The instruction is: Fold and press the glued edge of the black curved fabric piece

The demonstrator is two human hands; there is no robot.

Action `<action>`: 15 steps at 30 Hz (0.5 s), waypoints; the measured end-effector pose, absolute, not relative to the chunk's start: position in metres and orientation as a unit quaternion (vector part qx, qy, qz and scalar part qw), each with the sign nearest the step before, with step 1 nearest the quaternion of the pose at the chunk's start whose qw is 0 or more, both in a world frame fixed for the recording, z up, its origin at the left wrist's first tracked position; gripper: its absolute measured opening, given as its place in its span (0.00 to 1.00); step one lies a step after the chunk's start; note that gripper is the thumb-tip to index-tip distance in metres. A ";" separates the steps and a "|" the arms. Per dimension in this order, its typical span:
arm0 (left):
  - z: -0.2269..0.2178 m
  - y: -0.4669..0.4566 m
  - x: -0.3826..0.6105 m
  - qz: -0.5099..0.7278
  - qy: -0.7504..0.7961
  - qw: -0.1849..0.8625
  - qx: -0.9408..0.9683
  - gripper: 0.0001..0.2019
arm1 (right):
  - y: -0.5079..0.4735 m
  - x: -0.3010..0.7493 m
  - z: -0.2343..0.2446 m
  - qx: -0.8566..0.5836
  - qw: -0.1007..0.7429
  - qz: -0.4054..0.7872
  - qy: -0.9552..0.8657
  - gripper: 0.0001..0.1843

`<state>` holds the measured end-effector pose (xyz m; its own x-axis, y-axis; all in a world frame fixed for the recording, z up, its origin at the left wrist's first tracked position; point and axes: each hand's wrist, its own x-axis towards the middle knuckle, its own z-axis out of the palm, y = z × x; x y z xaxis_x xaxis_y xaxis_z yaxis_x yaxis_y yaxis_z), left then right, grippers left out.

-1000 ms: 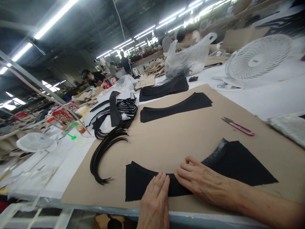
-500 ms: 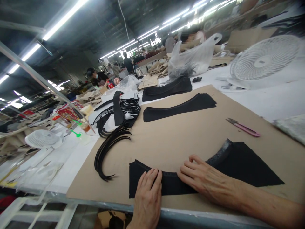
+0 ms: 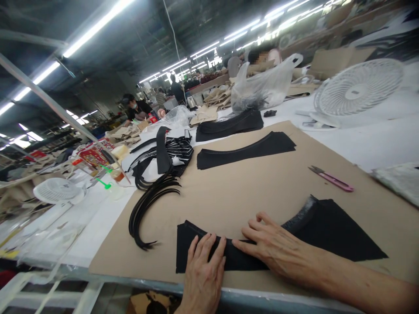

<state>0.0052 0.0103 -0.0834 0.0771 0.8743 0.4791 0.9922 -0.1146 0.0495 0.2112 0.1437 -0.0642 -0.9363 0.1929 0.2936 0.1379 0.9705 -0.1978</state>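
Note:
A curved black fabric panel (image 3: 337, 231) lies on the brown board near the table's front edge, with a shinier strip along its inner curve. My left hand (image 3: 206, 261) rests on its left part, fingers apart and pressing the curved edge. Close beside it my right hand (image 3: 271, 240) touches the same edge, index finger stretched toward the left hand and the other fingers bent. Neither hand grips anything. Farther back on the board lies a similar black panel (image 3: 245, 150). A bundle of thin black strips (image 3: 140, 218) curves at the left.
Pink-handled thread snips (image 3: 334, 179) lie on the brown board (image 3: 235, 196) at the right. Beyond it stand a stack of black panels (image 3: 229, 125), a plastic bag (image 3: 265, 83) and a white fan (image 3: 360, 89). Green-tipped bottles (image 3: 109, 187) are at the left; people are in the background.
My right hand has slid slightly left along the edge, its index finger now stretched out close to my left hand. My left hand's fingers have spread a little. The view has shifted slightly.

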 end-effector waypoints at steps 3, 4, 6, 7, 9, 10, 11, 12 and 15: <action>-0.083 0.010 0.005 -0.209 -0.657 0.134 -0.712 0.18 | 0.143 0.211 -0.054 -0.107 0.129 0.107 -0.980 0.31; -0.082 0.010 0.005 -0.211 -0.659 0.128 -0.710 0.18 | 0.144 0.211 -0.051 -0.121 0.122 0.113 -0.979 0.29; -0.080 0.010 0.005 -0.213 -0.660 0.115 -0.711 0.18 | 0.145 0.214 -0.045 -0.154 0.115 0.130 -0.973 0.22; -0.079 0.010 0.005 -0.214 -0.659 0.111 -0.713 0.18 | 0.146 0.215 -0.042 -0.169 0.110 0.142 -0.969 0.17; -0.076 0.010 0.004 -0.213 -0.653 0.111 -0.718 0.18 | 0.150 0.218 -0.037 -0.191 0.091 0.180 -0.961 0.11; -0.074 0.011 0.002 -0.207 -0.649 0.112 -0.723 0.18 | 0.152 0.219 -0.035 -0.199 0.078 0.201 -0.956 0.09; -0.074 0.011 -0.001 -0.197 -0.644 0.114 -0.731 0.18 | 0.154 0.220 -0.031 -0.208 0.064 0.221 -0.951 0.08; -0.073 0.011 -0.005 -0.183 -0.638 0.115 -0.739 0.18 | 0.156 0.220 -0.028 -0.216 0.049 0.239 -0.945 0.07; -0.072 0.012 -0.019 -0.141 -0.635 0.114 -0.751 0.19 | 0.161 0.220 -0.019 -0.239 0.013 0.271 -0.932 0.07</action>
